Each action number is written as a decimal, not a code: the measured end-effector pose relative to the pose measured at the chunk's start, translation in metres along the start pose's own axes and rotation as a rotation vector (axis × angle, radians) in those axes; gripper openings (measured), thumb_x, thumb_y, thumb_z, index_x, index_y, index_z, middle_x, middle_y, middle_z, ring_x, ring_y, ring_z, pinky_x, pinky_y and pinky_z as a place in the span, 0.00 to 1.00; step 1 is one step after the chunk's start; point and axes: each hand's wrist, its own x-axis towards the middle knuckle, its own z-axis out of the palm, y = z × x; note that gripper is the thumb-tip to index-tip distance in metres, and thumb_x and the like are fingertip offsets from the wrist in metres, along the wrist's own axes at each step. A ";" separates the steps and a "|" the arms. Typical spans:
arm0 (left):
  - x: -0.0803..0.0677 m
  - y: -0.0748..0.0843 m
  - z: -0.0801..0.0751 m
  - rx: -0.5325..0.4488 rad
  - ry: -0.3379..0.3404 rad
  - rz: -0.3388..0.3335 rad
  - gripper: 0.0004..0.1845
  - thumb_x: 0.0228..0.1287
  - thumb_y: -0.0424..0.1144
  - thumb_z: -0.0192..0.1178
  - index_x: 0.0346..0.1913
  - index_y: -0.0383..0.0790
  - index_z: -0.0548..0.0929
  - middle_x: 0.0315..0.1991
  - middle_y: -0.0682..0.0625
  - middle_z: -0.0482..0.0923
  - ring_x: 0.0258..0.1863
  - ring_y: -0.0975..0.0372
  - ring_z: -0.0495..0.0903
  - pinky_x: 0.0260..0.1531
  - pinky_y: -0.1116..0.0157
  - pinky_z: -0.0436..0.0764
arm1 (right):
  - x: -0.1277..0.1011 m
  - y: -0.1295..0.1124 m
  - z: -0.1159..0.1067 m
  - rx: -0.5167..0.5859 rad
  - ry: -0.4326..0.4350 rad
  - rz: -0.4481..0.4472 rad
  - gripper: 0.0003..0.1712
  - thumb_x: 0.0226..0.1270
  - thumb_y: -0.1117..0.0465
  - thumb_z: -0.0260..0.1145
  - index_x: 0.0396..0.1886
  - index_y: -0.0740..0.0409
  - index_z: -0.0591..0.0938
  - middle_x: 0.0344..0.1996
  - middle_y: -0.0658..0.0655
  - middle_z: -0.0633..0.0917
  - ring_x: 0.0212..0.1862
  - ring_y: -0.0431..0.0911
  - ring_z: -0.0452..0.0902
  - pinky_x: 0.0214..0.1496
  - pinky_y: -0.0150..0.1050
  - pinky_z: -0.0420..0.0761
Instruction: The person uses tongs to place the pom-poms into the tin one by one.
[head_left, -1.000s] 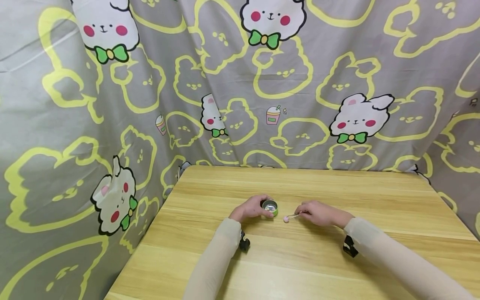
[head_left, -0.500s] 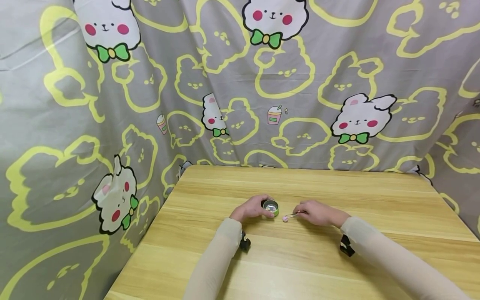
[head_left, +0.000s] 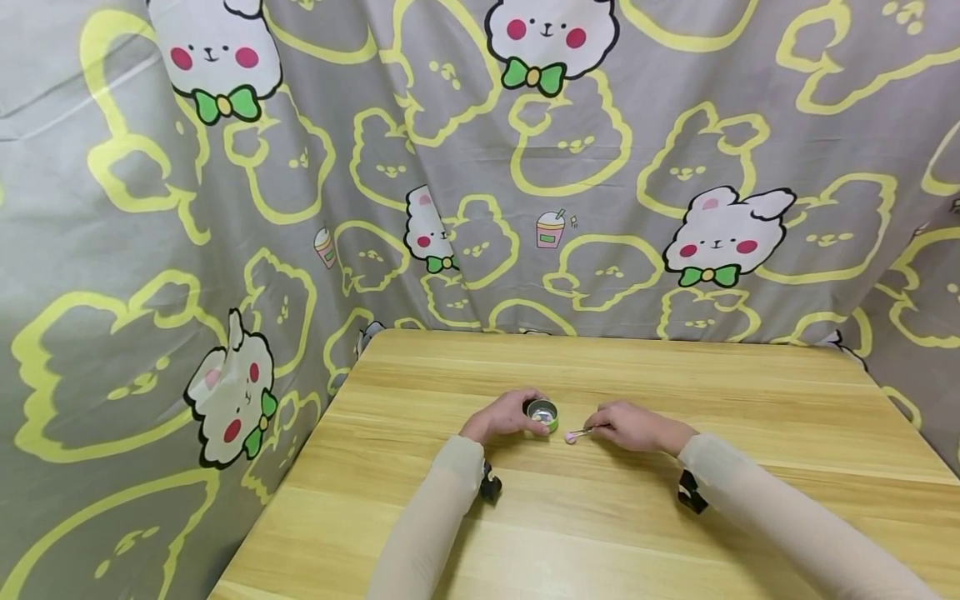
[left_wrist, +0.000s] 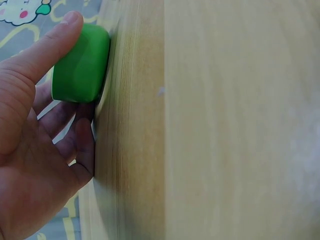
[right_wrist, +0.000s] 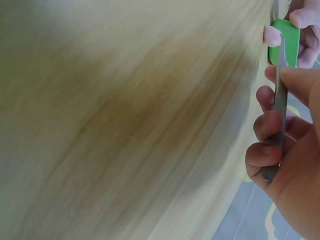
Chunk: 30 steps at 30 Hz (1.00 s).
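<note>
A small round green container [head_left: 542, 414] with a shiny metal inside stands on the wooden table [head_left: 615, 517]. My left hand [head_left: 501, 417] grips it from the left; in the left wrist view the thumb and fingers curl round the green container [left_wrist: 81, 65]. My right hand [head_left: 633, 427] pinches thin metal tweezers [head_left: 585, 432] that hold a small pink bead [head_left: 571, 438] on the table just right of the container. In the right wrist view the tweezers [right_wrist: 280, 95] run through my fingers to the pink bead [right_wrist: 272, 36] beside the green container [right_wrist: 287, 41].
A grey curtain [head_left: 480, 167] printed with white rabbits and yellow outlines hangs behind and on both sides of the table. The table's left edge [head_left: 300, 467] is close to my left arm. Small black wrist cameras [head_left: 488, 483] sit under both sleeves.
My right hand with the tweezers and bead has crept slightly left toward the container. The left hand and container have not moved.
</note>
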 end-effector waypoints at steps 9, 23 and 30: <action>-0.001 0.001 0.000 0.007 0.003 0.005 0.28 0.53 0.43 0.72 0.57 0.44 0.76 0.45 0.55 0.78 0.46 0.63 0.75 0.48 0.66 0.71 | 0.000 0.006 0.006 -0.017 0.020 -0.044 0.10 0.68 0.66 0.60 0.44 0.57 0.84 0.33 0.48 0.81 0.35 0.37 0.75 0.38 0.37 0.77; -0.001 0.002 -0.001 -0.003 0.000 0.006 0.27 0.52 0.42 0.72 0.55 0.44 0.76 0.44 0.55 0.77 0.44 0.64 0.74 0.47 0.67 0.71 | -0.006 0.010 0.006 0.022 0.063 -0.012 0.11 0.68 0.66 0.58 0.45 0.58 0.84 0.35 0.48 0.80 0.37 0.39 0.76 0.40 0.39 0.77; -0.002 0.000 -0.001 -0.004 -0.003 0.015 0.27 0.52 0.42 0.72 0.56 0.43 0.76 0.45 0.54 0.77 0.44 0.64 0.75 0.46 0.67 0.72 | -0.005 0.009 0.001 0.054 0.071 0.029 0.12 0.70 0.65 0.58 0.47 0.59 0.83 0.36 0.49 0.80 0.39 0.42 0.76 0.42 0.41 0.77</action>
